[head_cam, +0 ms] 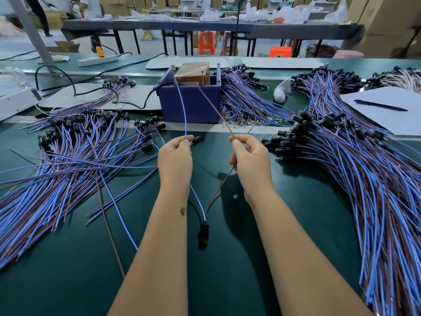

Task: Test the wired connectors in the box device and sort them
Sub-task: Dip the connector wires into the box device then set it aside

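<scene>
Honestly risky: left hand (175, 156) pinching blue wire (183, 110), right hand (248, 156) pinching brown wire (214, 106), fingers curled. Easy to slip ends off the box device (190, 103) contacts beyond the fingertips, giving a false fail. Dangling connector (203, 232) below could snag.

A black connector (202, 233) dangles over the bench, its blue wire (184, 115) and brown wire (214, 108) stretched up into the blue box device (190, 103).

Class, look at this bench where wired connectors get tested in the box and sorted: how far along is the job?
Possibly done: a pile lies left of the blue box, though tested or not cannot be told. In hand: the left hand pinches a blue wire, the right hand a brown wire, both reaching into the box. Left: a bigger heap on the right.
</scene>
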### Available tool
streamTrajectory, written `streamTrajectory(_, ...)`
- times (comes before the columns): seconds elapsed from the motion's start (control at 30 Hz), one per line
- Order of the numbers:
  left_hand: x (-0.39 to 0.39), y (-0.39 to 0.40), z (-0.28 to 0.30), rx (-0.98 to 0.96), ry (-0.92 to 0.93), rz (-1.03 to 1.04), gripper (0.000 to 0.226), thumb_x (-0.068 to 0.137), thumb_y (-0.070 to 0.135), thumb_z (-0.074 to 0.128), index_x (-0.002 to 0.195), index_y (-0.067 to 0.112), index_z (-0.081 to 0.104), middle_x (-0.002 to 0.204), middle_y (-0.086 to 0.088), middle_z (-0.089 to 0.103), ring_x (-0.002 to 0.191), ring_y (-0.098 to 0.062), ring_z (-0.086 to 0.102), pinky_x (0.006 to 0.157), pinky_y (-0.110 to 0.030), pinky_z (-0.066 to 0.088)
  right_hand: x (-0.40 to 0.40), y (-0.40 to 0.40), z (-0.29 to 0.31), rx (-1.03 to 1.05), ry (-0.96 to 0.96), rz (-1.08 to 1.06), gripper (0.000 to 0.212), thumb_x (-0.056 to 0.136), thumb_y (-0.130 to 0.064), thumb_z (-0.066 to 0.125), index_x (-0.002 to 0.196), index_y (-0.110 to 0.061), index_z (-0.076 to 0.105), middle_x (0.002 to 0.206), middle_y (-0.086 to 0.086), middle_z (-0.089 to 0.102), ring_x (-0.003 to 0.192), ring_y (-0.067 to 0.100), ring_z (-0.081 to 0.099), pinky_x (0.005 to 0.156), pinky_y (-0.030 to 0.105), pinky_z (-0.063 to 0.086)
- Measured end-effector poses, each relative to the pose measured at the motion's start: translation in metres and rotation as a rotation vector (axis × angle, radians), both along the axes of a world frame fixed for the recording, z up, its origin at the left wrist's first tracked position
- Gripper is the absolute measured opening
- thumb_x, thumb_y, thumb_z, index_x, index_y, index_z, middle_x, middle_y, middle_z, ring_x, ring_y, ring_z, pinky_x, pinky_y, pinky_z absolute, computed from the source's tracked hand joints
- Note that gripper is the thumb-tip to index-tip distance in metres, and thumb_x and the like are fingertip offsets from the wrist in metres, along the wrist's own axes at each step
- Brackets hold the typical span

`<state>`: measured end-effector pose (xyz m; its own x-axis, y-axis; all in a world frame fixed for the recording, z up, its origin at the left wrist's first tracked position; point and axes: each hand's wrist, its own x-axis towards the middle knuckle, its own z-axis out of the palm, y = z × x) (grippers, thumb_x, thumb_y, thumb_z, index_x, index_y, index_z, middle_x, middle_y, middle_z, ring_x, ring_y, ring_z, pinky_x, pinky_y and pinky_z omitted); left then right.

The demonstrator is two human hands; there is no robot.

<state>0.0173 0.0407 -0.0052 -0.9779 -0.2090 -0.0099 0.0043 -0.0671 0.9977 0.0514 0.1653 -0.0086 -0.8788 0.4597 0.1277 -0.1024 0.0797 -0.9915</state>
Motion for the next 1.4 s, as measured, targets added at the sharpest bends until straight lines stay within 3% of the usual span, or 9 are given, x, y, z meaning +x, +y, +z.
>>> streamTrajectory(0.1,0.000,0.000,0.000,-0.016,-0.002,0.006,0.027,0.095,0.009,0.046,0.087,0.022,0.068,0.054,0.006,0.032,0.041,-0.008,0.022,0.040,-0.022,0.020,0.001,-0.001,0.001,-0.023,0.033,0.005,0.018,0.099,-0.019,0.051,0.097,-0.028,0.066,0.051,-0.007,0.053,0.050,0.007,0.047,0.054,0.027,0.037)
streamTrajectory(0.4,-0.002,0.000,0.000,0.012,0.007,0.060,0.027,0.093,0.010,0.047,0.087,0.024,0.068,0.044,0.014,0.033,0.037,-0.006,0.023,0.036,-0.018,0.021,-0.005,-0.019,-0.001,-0.211,0.051,-0.049,0.020,0.101,-0.012,0.044,0.106,-0.019,0.063,0.062,-0.003,0.054,0.052,0.006,0.044,0.054,0.022,0.038)
streamTrajectory(0.47,-0.002,0.001,-0.001,0.004,0.007,0.069,0.027,0.094,0.010,0.047,0.087,0.025,0.068,0.042,0.015,0.034,0.036,-0.005,0.023,0.035,-0.016,0.021,-0.009,-0.028,-0.002,-0.213,0.054,-0.110,0.019,0.101,-0.013,0.045,0.105,-0.020,0.062,0.061,-0.004,0.055,0.053,0.007,0.045,0.057,0.024,0.040)
streamTrajectory(0.63,-0.003,0.002,-0.003,-0.011,0.018,0.071,0.025,0.094,0.009,0.048,0.093,0.021,0.070,0.040,0.016,0.035,0.036,-0.005,0.024,0.036,-0.016,0.022,-0.017,-0.033,-0.003,-0.105,0.038,-0.213,0.017,0.099,-0.016,0.045,0.103,-0.025,0.059,0.063,-0.004,0.059,0.045,-0.002,0.047,0.048,0.012,0.038)
streamTrajectory(0.77,-0.005,0.002,-0.004,-0.022,0.009,0.080,0.024,0.095,0.010,0.048,0.099,0.018,0.070,0.038,0.016,0.037,0.034,-0.005,0.024,0.036,-0.015,0.023,-0.018,-0.030,-0.003,-0.081,0.004,-0.151,0.016,0.099,-0.016,0.046,0.104,-0.024,0.059,0.059,-0.007,0.058,0.047,0.005,0.048,0.053,0.019,0.045)
streamTrajectory(0.93,-0.007,-0.003,-0.004,-0.010,-0.030,0.093,0.025,0.095,0.010,0.047,0.099,0.018,0.071,0.038,0.017,0.039,0.033,-0.005,0.022,0.034,-0.015,0.021,-0.016,-0.025,-0.002,-0.100,0.018,-0.099,0.017,0.099,-0.014,0.046,0.106,-0.021,0.061,0.056,-0.008,0.056,0.047,0.008,0.046,0.049,0.019,0.043)
streamTrajectory(1.17,-0.007,-0.006,-0.003,-0.024,-0.044,0.104,0.025,0.095,0.012,0.047,0.098,0.018,0.072,0.056,0.004,0.036,0.040,-0.009,0.022,0.038,-0.019,0.021,-0.016,-0.024,-0.003,-0.103,0.023,-0.054,0.017,0.099,-0.014,0.047,0.104,-0.022,0.061,0.051,-0.010,0.056,0.044,0.005,0.045,0.049,0.019,0.043)
streamTrajectory(1.4,-0.008,-0.006,-0.003,0.003,-0.063,0.114,0.025,0.096,0.012,0.046,0.098,0.018,0.070,0.054,0.005,0.033,0.039,-0.009,0.021,0.039,-0.020,0.020,-0.016,-0.024,-0.005,-0.080,0.022,-0.035,0.019,0.099,-0.016,0.048,0.107,-0.021,0.064,0.050,-0.012,0.057,0.046,0.005,0.046,0.050,0.020,0.043)
